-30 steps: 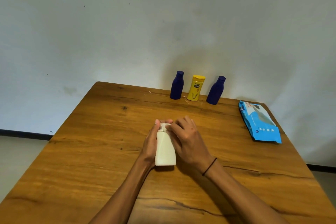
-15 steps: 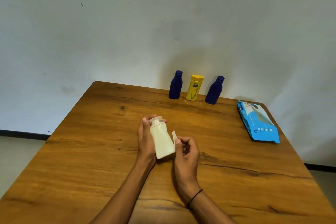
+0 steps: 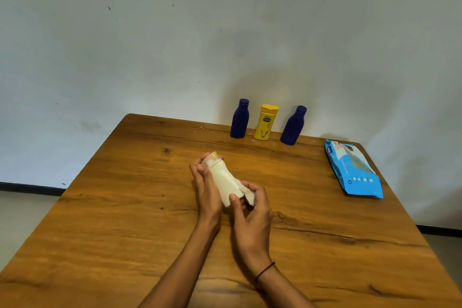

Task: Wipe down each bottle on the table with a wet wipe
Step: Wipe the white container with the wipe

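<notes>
The left hand [image 3: 208, 190] grips the white bottle [image 3: 223, 181] tilted above the table [image 3: 125, 207]; the right hand [image 3: 251, 210] pinches a wet wipe [image 3: 247, 194] against its base. A wet bottle held one-handed could slip; the wipe might bunch and miss spots.

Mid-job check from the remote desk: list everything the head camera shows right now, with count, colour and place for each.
white bottle: 1, cream-white, tilted, held over the table's middle
wet wipe: 1, white, pressed at that bottle's base
blue bottles: 2, dark blue, upright at the far edge by the wall
yellow bottle: 1, yellow, upright between the blue ones
wipes pack: 1, light blue, flat at the far right of the table
table: 1, brown wood, fills the lower view
wall: 1, pale grey, behind the table
left hand: 1, grips the white bottle's side
right hand: 1, holds the wipe; black band on its wrist
</notes>
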